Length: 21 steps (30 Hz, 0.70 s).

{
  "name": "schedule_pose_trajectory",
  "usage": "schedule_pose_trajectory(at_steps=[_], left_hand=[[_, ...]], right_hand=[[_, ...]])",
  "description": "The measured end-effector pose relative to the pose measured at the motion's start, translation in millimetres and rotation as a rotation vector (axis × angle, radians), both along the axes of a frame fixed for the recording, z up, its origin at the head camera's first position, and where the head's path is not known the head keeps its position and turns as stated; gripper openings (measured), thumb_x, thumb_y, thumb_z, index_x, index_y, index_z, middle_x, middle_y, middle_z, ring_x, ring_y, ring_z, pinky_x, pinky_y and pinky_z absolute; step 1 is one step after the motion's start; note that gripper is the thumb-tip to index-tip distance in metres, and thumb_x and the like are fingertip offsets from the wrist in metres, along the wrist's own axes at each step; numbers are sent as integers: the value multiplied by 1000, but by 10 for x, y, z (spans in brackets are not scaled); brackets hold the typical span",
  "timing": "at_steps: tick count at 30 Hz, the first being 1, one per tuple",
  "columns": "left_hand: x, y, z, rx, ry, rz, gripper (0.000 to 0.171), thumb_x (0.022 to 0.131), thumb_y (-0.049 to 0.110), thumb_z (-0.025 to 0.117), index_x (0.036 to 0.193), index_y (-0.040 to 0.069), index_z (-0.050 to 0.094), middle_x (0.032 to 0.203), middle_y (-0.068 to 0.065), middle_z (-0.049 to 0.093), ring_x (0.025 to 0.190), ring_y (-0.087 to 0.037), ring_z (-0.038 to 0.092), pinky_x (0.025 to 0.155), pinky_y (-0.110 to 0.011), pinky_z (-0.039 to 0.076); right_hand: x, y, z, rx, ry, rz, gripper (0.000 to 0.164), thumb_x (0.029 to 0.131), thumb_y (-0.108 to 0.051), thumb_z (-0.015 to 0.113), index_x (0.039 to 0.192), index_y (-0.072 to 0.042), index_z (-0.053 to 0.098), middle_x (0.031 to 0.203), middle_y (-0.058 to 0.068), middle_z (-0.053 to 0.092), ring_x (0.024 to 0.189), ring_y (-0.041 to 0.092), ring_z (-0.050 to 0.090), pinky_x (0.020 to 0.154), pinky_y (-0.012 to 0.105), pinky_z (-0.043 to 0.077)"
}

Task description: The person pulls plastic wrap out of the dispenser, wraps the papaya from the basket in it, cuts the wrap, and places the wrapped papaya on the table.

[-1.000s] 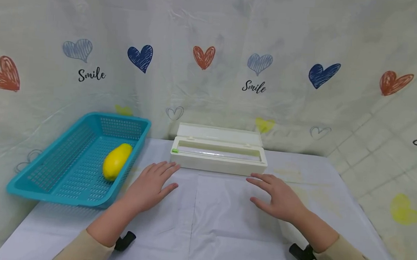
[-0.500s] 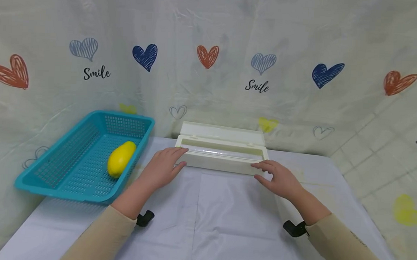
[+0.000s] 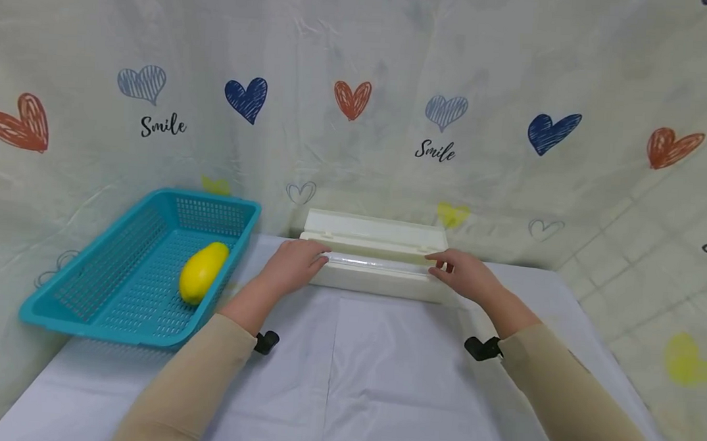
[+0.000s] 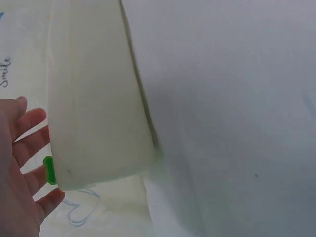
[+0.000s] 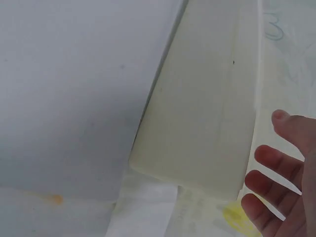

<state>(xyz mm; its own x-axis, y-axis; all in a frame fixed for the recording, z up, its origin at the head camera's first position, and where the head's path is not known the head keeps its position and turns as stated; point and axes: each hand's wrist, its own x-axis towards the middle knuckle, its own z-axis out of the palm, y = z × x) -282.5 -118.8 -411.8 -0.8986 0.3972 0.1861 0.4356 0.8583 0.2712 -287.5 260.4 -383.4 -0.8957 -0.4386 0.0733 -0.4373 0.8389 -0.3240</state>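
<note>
A long white cling film dispenser (image 3: 380, 284) stands at the back of the table, its lid (image 3: 377, 228) tipped back against the wall. Inside lies a shiny roll of film (image 3: 378, 264). My left hand (image 3: 292, 265) is over the dispenser's left end, fingers spread and slightly bent; a green slider (image 4: 49, 170) shows by them in the left wrist view. Over the right end is my right hand (image 3: 465, 275), fingers loosely bent and apart in the right wrist view. Neither hand visibly grips the roll; the fingertips' contact is partly hidden.
A blue perforated basket (image 3: 96, 333) sits at the table's left, with a yellow lemon-like fruit (image 3: 203, 273) inside. A white cloth (image 3: 382, 379) covers the table. Behind it hangs a heart-printed plastic sheet (image 3: 391, 38).
Both hands have moved forward from in front of the dispenser to over its two ends, reaching the roll's opening. The dispenser, basket and fruit stay in place.
</note>
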Motion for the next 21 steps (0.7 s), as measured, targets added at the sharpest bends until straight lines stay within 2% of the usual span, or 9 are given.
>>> schedule_pose_trajectory(at_steps=[5,13,21], left_hand=[[-86,14,-50,-12,-26,3,33,104,34,51,130,20,65,130,1,65,126,-22,56,105,-50,36],[-155,22,-26,-19,-47,-7,30,103,35,54,126,22,69,121,4,70,118,-19,61,108,-48,31],[-186,20,43,-16,-75,-9,28,102,32,57,123,20,71,117,4,71,115,-19,62,108,-47,30]], right_hand=[[-119,-43,-1,46,-109,-36,37,96,-28,67,130,-11,66,96,2,63,76,18,53,65,34,45],[-222,-124,3,103,-148,-21,39,94,-29,69,128,-11,67,86,0,57,66,17,46,61,33,39],[-322,-161,-51,78,-135,-28,16,95,-27,68,104,-17,75,90,-2,63,79,17,54,70,36,46]])
